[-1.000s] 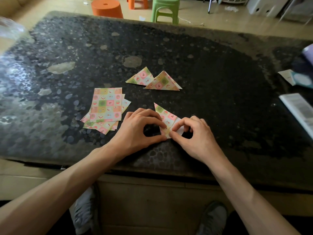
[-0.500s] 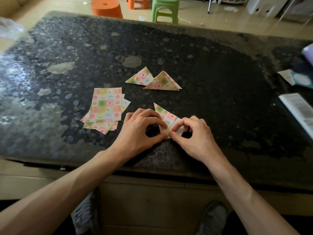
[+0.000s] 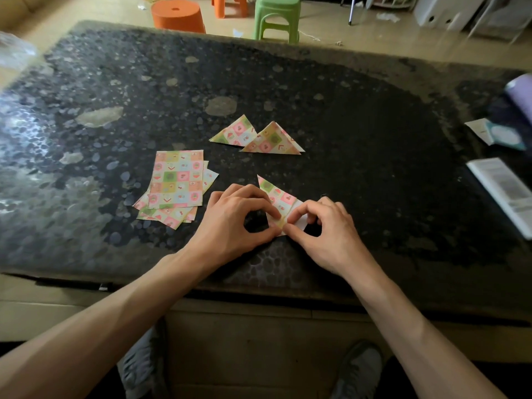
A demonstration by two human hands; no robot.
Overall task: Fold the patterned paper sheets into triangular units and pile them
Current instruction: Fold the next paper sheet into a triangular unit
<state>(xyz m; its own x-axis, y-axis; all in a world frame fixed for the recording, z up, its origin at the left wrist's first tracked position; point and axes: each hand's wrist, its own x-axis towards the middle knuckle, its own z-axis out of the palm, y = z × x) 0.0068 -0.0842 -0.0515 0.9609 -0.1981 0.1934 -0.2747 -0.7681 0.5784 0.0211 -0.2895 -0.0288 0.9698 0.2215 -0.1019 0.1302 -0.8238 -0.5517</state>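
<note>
A half-folded patterned sheet [image 3: 277, 194] lies near the front of the dark table [image 3: 359, 156]. My left hand [image 3: 233, 223] pinches its near corner between thumb and forefinger. My right hand [image 3: 325, 228] pinches the same corner from the right, where the white underside shows. Two finished triangular units [image 3: 236, 132] [image 3: 272, 141] lie side by side farther back, the right one overlapping the left. A loose stack of flat patterned sheets [image 3: 175, 187] rests to the left of my left hand.
At the right edge lie a printed booklet [image 3: 506, 194], a white and teal packet [image 3: 498, 133] and a purple object [image 3: 521, 93]. Beyond the table stand an orange stool [image 3: 178, 15] and a green stool [image 3: 276, 18]. My shoes show under the table's front edge.
</note>
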